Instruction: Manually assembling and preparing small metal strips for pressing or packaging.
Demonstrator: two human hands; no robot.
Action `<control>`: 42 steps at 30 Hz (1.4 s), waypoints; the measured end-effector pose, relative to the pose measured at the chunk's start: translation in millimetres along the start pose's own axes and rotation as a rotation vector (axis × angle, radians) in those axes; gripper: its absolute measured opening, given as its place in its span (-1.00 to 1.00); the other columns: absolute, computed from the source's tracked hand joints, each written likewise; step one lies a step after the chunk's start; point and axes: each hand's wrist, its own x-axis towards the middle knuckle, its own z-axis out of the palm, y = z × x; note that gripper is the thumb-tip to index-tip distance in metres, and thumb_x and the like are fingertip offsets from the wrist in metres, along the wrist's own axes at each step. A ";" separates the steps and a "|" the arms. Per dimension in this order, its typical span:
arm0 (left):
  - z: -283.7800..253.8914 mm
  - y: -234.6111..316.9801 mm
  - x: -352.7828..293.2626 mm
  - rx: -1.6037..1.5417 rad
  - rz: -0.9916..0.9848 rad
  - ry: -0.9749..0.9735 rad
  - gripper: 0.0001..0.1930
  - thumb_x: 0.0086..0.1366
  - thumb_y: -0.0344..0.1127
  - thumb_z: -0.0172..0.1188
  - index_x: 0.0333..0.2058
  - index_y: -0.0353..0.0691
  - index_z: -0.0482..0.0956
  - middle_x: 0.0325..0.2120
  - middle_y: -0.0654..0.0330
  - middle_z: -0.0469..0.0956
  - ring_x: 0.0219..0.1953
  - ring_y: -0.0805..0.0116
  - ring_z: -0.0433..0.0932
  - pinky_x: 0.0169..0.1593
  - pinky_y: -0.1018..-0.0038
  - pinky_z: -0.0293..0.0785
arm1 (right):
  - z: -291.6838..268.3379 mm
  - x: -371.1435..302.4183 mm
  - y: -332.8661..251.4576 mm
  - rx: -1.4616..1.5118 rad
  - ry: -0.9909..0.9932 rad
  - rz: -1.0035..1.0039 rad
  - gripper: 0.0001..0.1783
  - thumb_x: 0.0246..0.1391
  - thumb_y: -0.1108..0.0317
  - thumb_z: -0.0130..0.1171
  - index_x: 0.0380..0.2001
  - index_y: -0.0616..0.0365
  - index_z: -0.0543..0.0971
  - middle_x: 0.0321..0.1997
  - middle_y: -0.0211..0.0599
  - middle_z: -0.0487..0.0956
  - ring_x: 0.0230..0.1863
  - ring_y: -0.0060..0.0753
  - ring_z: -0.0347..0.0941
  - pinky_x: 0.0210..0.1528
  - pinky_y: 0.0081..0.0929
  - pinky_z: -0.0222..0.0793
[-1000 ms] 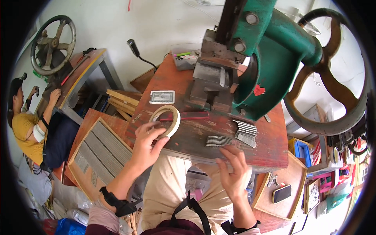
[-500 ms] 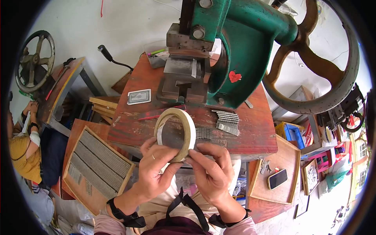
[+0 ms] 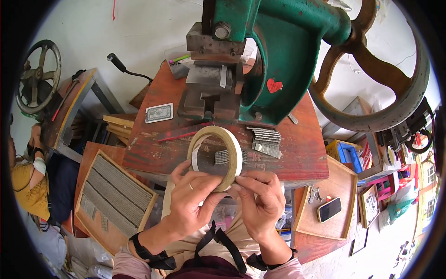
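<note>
Both hands hold a cream roll of tape (image 3: 234,160) upright in front of me, above the near edge of the red-brown bench (image 3: 302,160). My left hand (image 3: 197,195) is closed round its lower left edge, thumb below and fingers over the ring. My right hand (image 3: 261,202) pinches at the lower right edge with thumb and forefinger; whether a loose tape end lies between them I cannot make out. Beyond the roll, thin grey metal strips (image 3: 266,139) lie in a row on the bench, and more strips show through the ring.
A green hand press (image 3: 290,60) with a large wheel (image 3: 367,123) stands on the bench. A playing card (image 3: 159,113) and red tool (image 3: 183,134) lie left. Trays flank me: grey strips in one (image 3: 151,197), a phone (image 3: 329,209) in the other. A person (image 3: 28,183) sits far left.
The roll and both hands have shifted slightly right relative to the bench. My right fingertips have moved a little along with the roll's edge. The view has shifted slightly too.
</note>
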 end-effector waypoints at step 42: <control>34.5 -14.7 8.1 0.002 0.065 -0.025 -0.67 0.00 -0.44 0.31 -0.18 -0.20 0.56 -0.39 0.31 0.60 -0.33 0.33 0.51 0.09 0.12 0.16 | -8.3 4.8 29.5 -0.019 0.005 0.042 -0.76 -0.15 0.63 0.28 -0.34 0.21 0.56 -0.34 -0.25 0.51 -0.34 -0.32 0.44 -0.35 -0.47 0.38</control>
